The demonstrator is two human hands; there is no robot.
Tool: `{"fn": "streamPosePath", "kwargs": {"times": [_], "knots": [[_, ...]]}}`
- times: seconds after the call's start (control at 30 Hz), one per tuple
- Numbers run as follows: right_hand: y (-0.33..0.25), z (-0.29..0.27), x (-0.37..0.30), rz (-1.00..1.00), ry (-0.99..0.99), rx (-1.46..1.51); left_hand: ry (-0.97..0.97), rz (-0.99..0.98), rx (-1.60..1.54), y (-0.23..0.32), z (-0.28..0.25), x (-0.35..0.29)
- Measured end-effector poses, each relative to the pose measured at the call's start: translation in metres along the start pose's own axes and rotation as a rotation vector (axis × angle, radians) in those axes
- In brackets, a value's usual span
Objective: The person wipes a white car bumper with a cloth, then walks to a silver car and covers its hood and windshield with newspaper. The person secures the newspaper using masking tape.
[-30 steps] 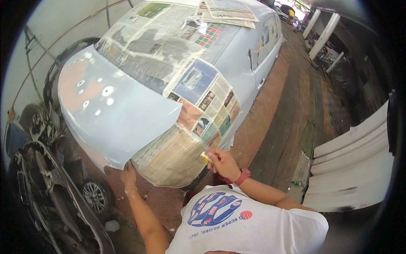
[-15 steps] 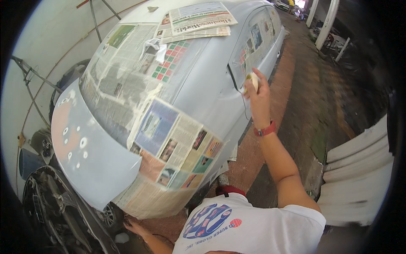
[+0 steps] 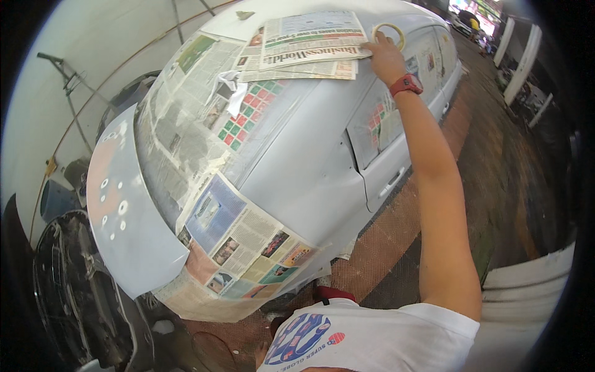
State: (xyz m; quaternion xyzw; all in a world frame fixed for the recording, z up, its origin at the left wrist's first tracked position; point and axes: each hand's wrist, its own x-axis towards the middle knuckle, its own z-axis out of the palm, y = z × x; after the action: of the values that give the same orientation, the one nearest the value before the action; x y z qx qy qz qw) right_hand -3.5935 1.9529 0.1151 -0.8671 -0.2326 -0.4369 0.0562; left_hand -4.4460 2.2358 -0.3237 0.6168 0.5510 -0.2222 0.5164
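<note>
My right hand (image 3: 389, 61) is stretched out over the roof of a pale grey car (image 3: 297, 149). A ring-shaped roll of masking tape (image 3: 401, 38) is in its fingers, and the fingertips reach the right edge of a loose stack of newspaper (image 3: 313, 40) lying on the roof. How firmly they touch the paper is hard to see. My left hand (image 3: 261, 354) shows only in part at the lower edge, beside my white shirt, its fingers mostly hidden. Taped newspaper covers the car's large window (image 3: 180, 118), its side windows and the rounded lower end (image 3: 248, 248).
A grey panel with white and brown spots (image 3: 114, 208) juts out at the left. Dark car parts (image 3: 80, 291), a blue bin (image 3: 56, 199) and a metal stand (image 3: 71, 87) are beside it. Brown matting (image 3: 396, 235) runs along the car; white corrugated sheeting (image 3: 527, 285) stands at right.
My right hand has gone from the side window up to the newspaper stack, carrying the tape roll. My left hand has drawn back toward my body. The view has shifted.
</note>
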Motion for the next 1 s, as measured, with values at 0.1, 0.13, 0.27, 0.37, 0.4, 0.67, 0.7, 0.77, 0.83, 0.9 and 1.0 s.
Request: {"fn": "streamPosePath", "kwargs": {"times": [0.1, 0.13, 0.27, 0.37, 0.4, 0.67, 0.7, 0.77, 0.83, 0.9, 1.0], "knots": [[-0.011, -0.009, 0.029, 0.013, -0.023, 0.000, -0.103, 0.081, 0.069, 0.032, 0.005, -0.013], [-0.017, -0.025, 0.041, 0.035, -0.043, 0.003, -0.137, 0.128, 0.082, 0.049, 0.005, -0.017], [-0.046, -0.111, 0.067, -0.072, 0.221, 0.150, -0.245, 0.441, 0.093, 0.190, -0.008, -0.081], [-0.138, -0.210, 0.059, -0.167, 0.172, 0.538, -0.157, 0.780, 0.061, 0.282, -0.023, -0.145], [-0.169, -0.248, 0.045, -0.179, 0.109, 0.708, -0.111, 0.920, 0.052, 0.309, -0.025, -0.160], [-0.318, -0.309, -0.142, -0.364, -0.138, 1.337, -0.064, 1.609, -0.438, 0.376, -0.039, -0.277], [-0.341, -0.315, -0.168, -0.365, -0.174, 1.425, -0.121, 1.558, -0.431, 0.359, -0.044, -0.274], [-0.379, -0.333, -0.207, -0.354, -0.383, 1.375, -0.235, 1.449, -0.407, 0.315, -0.052, -0.248], [-0.412, -0.342, -0.232, -0.297, -0.548, 1.450, -0.216, 1.361, -0.501, 0.273, -0.061, -0.235], [-0.441, -0.352, -0.254, -0.156, -0.711, 1.584, -0.181, 1.243, -0.556, 0.233, -0.074, -0.224], [-0.489, -0.367, -0.289, 0.054, -0.765, 1.783, -0.114, 1.121, -0.672, 0.183, -0.092, -0.202]]}}
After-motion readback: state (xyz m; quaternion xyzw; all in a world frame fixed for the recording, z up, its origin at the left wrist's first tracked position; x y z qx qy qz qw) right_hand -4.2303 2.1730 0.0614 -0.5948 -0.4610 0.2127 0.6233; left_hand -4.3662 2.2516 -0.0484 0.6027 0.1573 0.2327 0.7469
